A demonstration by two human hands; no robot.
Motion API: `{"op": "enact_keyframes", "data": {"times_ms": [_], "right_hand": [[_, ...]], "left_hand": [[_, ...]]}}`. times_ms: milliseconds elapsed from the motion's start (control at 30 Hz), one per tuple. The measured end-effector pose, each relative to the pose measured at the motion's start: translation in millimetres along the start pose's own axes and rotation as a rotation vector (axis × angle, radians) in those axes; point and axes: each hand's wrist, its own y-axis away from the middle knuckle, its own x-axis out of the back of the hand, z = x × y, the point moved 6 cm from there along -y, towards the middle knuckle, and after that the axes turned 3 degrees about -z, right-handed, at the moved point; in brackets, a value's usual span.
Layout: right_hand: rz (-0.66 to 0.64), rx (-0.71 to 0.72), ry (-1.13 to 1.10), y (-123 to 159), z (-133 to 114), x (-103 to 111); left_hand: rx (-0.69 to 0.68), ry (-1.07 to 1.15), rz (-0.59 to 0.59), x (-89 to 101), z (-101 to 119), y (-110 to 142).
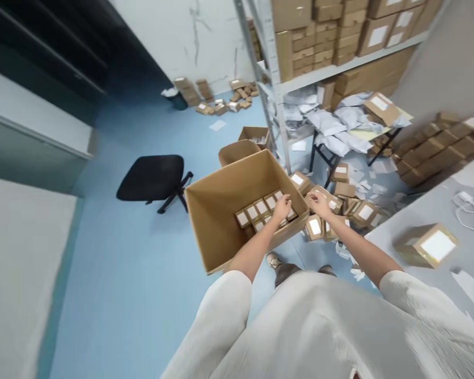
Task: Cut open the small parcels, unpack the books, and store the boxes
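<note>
A large open cardboard carton stands in front of me, with several small labelled boxes lined up at its right end. My left hand reaches into the carton over those small boxes, its fingers curled together. Whether it grips one of them is hidden by the hand. Just outside the carton's right wall is my right hand, fingers bent inward above a heap of labelled boxes. Anything between those fingers is too small to make out.
A black chair is to the left. A metal shelf with stacked cartons rises ahead, beside a small table bearing white parcel bags. On the right, a grey table holds a labelled box. Paper scraps litter the floor.
</note>
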Motion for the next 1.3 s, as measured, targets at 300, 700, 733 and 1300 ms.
{"op": "enact_keyframes", "data": {"times_ms": [300,700,733,1300], "right_hand": [[-0.23,-0.114,0.037,-15.7,-30.1,-180.2],[-0.473,-0.279,0.201,-59.7,25.4,-272.1],[-0.499,-0.283,0.219,-64.8,33.0,-280.2],[-0.825,-0.416,0.532,-75.4,270.5,-424.1]], "left_hand": [[0.323,0.008,0.136,166.1,-170.7,17.2],[0.55,0.092,0.176,167.8,-293.0,16.7],[0.567,0.093,0.182,164.0,-302.6,16.0],[0.75,-0.054,-0.223,-2.7,-502.8,-23.2]]}}
